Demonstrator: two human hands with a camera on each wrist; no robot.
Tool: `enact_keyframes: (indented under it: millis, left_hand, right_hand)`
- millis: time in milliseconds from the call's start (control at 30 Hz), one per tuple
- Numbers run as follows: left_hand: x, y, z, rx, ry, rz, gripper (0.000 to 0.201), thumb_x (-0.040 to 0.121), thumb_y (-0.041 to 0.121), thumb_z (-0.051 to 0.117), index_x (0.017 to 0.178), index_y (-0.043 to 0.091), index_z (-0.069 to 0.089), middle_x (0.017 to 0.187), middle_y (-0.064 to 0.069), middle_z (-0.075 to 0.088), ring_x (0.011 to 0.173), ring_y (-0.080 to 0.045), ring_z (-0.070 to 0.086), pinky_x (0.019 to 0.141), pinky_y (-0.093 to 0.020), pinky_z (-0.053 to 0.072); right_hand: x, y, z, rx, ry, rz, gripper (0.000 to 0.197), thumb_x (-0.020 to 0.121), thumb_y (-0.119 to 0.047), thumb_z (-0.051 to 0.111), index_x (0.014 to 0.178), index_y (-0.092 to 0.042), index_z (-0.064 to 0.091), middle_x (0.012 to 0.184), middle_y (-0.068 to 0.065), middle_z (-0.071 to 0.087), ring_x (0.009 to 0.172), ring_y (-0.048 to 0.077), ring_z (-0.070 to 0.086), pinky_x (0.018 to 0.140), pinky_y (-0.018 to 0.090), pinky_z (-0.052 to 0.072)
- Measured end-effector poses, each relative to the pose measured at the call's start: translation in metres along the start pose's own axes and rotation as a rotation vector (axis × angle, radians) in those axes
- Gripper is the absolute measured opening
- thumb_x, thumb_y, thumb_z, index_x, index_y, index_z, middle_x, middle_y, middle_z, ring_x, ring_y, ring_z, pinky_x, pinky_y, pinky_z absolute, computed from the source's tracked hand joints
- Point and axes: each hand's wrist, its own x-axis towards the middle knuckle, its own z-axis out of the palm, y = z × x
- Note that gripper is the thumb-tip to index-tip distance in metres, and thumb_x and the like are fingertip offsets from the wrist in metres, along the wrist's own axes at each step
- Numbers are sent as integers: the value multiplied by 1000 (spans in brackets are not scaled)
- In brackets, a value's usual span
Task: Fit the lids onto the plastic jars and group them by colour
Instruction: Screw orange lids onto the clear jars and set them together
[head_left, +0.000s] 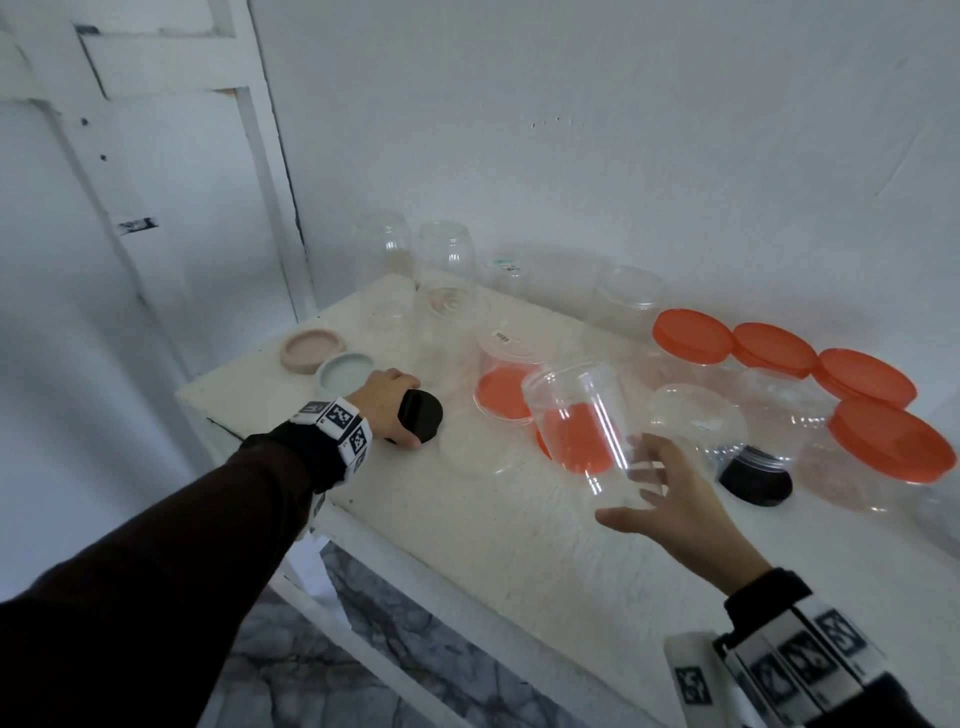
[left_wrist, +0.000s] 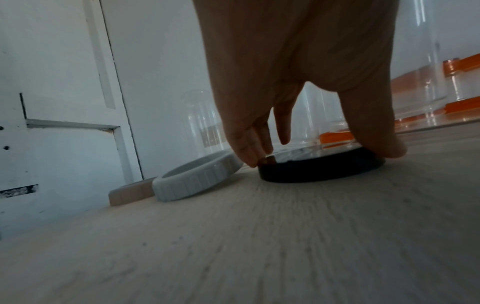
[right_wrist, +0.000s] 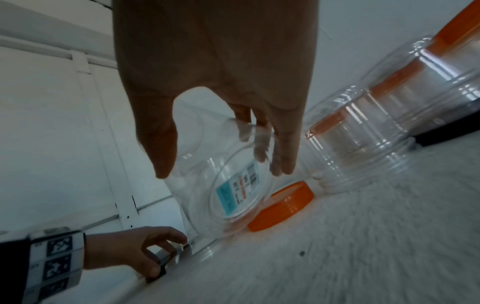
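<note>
Left hand (head_left: 387, 408) grips the black lid (head_left: 422, 415), lying flat on the table (head_left: 467, 525) beside a grey lid (head_left: 345, 371). Right hand (head_left: 670, 493), fingers spread, cradles a clear jar (head_left: 582, 421) held tilted off the table, mouth apparently up and away, its long axis leaning toward the lid. Lid lies left of the jar, well apart. Orange-lidded jars (head_left: 862, 410) cluster right, against a white wall.

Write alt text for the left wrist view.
The left hand grips a round black plastic lid lying flat on the pale wooden table, fingers and thumb at its rim. A pale grey ribbed lid lies beside it, clear plastic jars behind.
</note>
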Motion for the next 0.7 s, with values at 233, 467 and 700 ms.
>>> enact_keyframes:
  millis: [233, 467, 700]
  left_hand:
    - [-5, -2, -1, -31, -9, -1, 85, 67, 35, 80, 138, 17, 36, 134, -6, 40, 123, -26, 37, 103, -35, 34]
    - [-14, -5, -6, -136, 22, 47, 81, 64, 33, 81, 133, 14, 42, 130, -7, 39, 119, -26, 42, 103, -36, 35]
    - [-31, 0, -17, -260, 88, 172, 81, 58, 47, 67, 130, 16, 48, 126, 0, 40, 112, -13, 41, 95, -22, 33]
  right_hand:
    - [3, 8, 5, -27, -93, 20, 81, 57, -19, 87, 119, -17, 34, 126, 0, 41, 117, 16, 49, 76, 15, 39]
    - [5, 16, 4, -103, -114, 15, 86, 59, -27, 87, 127, -16, 35, 126, -1, 46, 114, 16, 47, 91, 27, 40]
    - [4, 23, 2, -40, -160, 32, 98, 65, -18, 83, 136, -19, 17, 133, 0, 41, 121, 17, 43, 96, 29, 37]
